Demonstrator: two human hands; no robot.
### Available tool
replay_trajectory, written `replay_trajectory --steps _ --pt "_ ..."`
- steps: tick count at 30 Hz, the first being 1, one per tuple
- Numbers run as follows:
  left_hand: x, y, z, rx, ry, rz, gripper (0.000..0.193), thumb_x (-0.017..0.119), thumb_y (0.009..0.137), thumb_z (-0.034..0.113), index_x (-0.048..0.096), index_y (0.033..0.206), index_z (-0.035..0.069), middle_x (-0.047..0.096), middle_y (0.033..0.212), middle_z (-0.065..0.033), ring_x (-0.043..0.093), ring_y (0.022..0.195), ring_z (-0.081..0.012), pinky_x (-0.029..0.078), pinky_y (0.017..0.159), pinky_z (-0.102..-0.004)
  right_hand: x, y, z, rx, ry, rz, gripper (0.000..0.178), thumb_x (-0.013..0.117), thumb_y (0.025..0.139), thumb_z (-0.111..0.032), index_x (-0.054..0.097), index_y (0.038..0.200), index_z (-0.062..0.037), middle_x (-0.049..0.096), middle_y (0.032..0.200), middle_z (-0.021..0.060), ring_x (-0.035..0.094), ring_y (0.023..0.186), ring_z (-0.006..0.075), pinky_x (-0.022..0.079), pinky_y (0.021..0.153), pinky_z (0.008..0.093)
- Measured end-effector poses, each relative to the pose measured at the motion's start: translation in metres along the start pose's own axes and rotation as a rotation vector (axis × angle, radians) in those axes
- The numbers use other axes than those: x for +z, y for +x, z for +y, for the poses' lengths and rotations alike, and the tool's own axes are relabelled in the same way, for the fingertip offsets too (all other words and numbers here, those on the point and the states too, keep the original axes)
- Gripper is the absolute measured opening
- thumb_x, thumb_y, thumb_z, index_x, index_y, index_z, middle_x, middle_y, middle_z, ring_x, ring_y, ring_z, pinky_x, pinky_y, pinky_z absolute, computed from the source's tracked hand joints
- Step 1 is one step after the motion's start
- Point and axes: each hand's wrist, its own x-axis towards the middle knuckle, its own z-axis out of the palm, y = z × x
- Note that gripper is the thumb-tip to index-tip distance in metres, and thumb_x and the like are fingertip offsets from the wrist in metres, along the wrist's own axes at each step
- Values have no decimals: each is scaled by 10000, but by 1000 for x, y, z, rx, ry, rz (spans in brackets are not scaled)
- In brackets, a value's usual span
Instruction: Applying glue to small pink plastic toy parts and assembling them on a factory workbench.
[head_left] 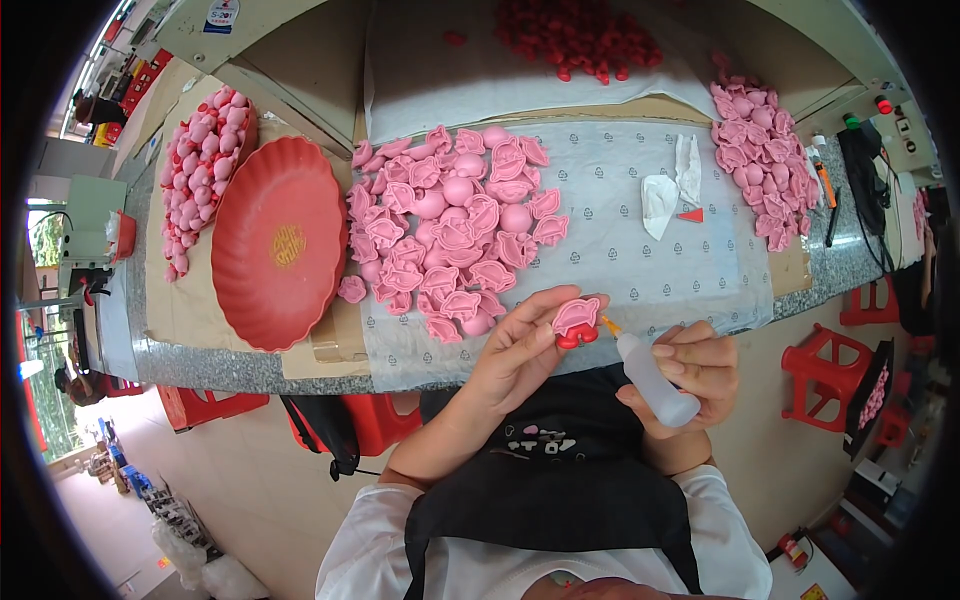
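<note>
Between the thumb and fingers of my left hand [520,345] is a small pink plastic figure part [576,316] with a red two-lobed piece [577,338] at its lower end. My right hand [700,375] grips a translucent white squeeze bottle [656,382], tilted up to the left. Its thin yellow-orange nozzle [611,326] comes up close beside the pink part; whether they touch I cannot tell. Just beyond my left hand spreads a heap of similar pink parts [450,225] on the white sheet covering the table.
Left of the heap lies a red scalloped tray [235,255], with a pile of pink and red pieces [205,170] behind it. More pink parts [765,160] lie at the right. Crumpled white tissue [658,205] is on the sheet. Red pieces [585,40] fill the far shelf.
</note>
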Motion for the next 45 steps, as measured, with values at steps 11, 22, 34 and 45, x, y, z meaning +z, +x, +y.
replay_trajectory --steps 11,22,34,45 --pt "-1 2 0 -17 -63 0 388 480 802 163 387 1173 102 384 1186 -192 413 1060 -296 296 910 -379 -2 -1 0 11 22 -58 402 753 554 -144 481 834 -48 463 793 62 466 607 151 414 529 235" --pt "-1 2 1 -38 -130 1 404 479 803 171 369 1180 76 385 1183 -197 408 1068 -284 285 920 -367 -4 -2 6 52 132 31 474 781 493 -85 493 868 -56 474 799 67 492 598 155 414 527 232" --pt "1 1 1 -43 -111 27 392 491 793 175 396 1168 111 414 1160 -188 410 1056 -306 292 906 -388 -5 -4 5 60 140 24 471 777 499 -82 489 872 -57 455 813 58 493 645 152 412 548 231" --pt "0 -1 3 -40 -111 12 387 479 801 180 393 1172 112 405 1171 -183 406 1064 -301 291 908 -385 -4 -4 5 47 138 12 465 772 507 -79 488 876 -56 450 815 55 494 644 154 410 549 235"
